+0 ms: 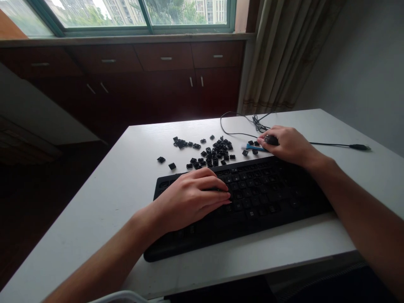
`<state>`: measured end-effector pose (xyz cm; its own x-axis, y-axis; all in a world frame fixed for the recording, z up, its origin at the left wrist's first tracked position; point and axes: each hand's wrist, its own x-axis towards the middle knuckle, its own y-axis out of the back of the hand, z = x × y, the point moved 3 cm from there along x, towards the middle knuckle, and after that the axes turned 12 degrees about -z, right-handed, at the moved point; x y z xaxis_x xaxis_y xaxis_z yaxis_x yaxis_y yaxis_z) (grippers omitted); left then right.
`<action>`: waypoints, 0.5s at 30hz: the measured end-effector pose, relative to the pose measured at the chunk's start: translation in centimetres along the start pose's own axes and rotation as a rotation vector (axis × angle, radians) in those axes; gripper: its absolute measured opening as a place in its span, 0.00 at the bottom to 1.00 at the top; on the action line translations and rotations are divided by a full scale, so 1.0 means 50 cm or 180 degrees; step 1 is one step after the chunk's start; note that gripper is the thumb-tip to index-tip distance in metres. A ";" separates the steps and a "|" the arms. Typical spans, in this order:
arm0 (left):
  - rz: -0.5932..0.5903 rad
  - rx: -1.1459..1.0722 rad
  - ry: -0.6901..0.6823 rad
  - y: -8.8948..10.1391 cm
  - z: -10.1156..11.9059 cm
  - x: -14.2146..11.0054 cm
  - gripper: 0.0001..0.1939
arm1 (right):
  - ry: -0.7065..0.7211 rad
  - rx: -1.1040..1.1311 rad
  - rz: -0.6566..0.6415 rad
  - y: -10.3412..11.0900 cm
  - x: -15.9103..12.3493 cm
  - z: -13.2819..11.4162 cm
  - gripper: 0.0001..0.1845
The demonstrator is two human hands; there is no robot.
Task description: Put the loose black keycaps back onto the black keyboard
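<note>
Keyboard (252,198), black and full-width, lay slantwise on the white tabletop (91,206), near the person's side. As a judgement, it was light and stiff, its plastic shell fairly smooth and best gripped by the long edges or the ends, away from the keys. Loose black keycaps (217,149) were scattered just beyond it; these looked nearly weightless, hard and easily flicked away, so a pinch on opposite sides would have suited them.

The left hand (189,193) rested over the keyboard, half curled, with its fingers close together and the tips down at the keys; whether they pinched anything was hidden. The right hand (287,143) was partly closed beyond the back edge, fingers bent around a small dark item (271,140), perhaps a keycap, though the dimness left both its identity and the firmness of the hold unclear. A slim blue tool (255,147) lay just beneath those fingers.
</note>
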<state>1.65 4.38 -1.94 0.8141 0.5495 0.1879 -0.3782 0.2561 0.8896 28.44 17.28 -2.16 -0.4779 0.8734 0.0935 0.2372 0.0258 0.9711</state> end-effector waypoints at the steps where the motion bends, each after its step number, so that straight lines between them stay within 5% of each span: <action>1: 0.0000 -0.0060 0.0007 0.000 0.000 0.000 0.11 | -0.0005 -0.0002 0.0040 0.002 -0.001 -0.001 0.18; 15: 0.0096 -0.0324 0.0024 0.000 0.010 0.007 0.10 | -0.0004 0.0109 0.0319 0.014 -0.009 -0.024 0.17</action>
<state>2.19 4.17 -1.66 0.7985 0.5640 0.2105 -0.4456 0.3185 0.8367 27.80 16.33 -1.25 -0.4491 0.8731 0.1895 0.3127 -0.0451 0.9488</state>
